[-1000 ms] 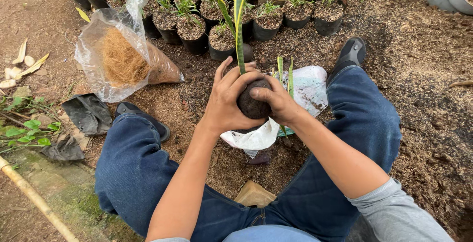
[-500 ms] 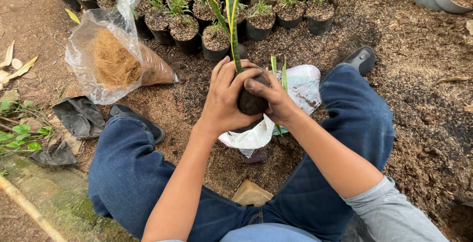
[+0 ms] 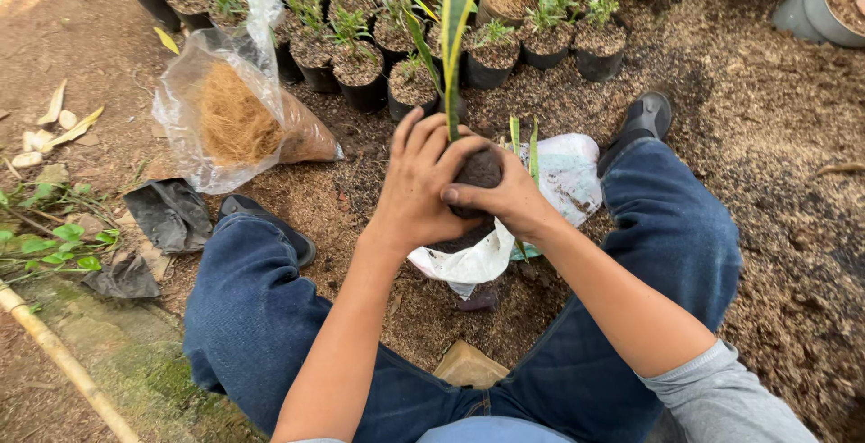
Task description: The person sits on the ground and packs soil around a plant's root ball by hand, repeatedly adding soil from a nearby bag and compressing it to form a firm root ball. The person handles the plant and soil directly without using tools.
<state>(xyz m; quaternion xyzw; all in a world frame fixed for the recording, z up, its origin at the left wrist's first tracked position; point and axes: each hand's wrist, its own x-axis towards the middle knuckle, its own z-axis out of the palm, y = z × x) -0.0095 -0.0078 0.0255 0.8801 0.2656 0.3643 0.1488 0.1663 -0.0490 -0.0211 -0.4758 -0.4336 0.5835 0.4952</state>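
Both of my hands wrap a dark, round root ball [image 3: 478,173] of a plant with long green and yellow leaves [image 3: 458,19] that stand upright. My left hand [image 3: 419,182] cups the ball from the left with its fingers spread over the top. From the right, my right hand [image 3: 505,195] presses on it, thumb across the front. Under the ball hangs a white plastic bag [image 3: 468,263]. I sit on the ground with my legs in blue jeans [image 3: 252,308] spread to either side.
A row of small black pots with seedlings [image 3: 360,46] stands ahead. A clear bag of brown coconut fibre [image 3: 234,118] lies to the left, near black plastic scraps [image 3: 167,213]. Another white bag with green shoots [image 3: 563,173] lies behind my hands. Grey pots [image 3: 824,6] stand far right.
My hands have stayed closed round the root ball. My head has tilted, so the view has shifted slightly; the left hand's fingers have spread a little higher over the ball.
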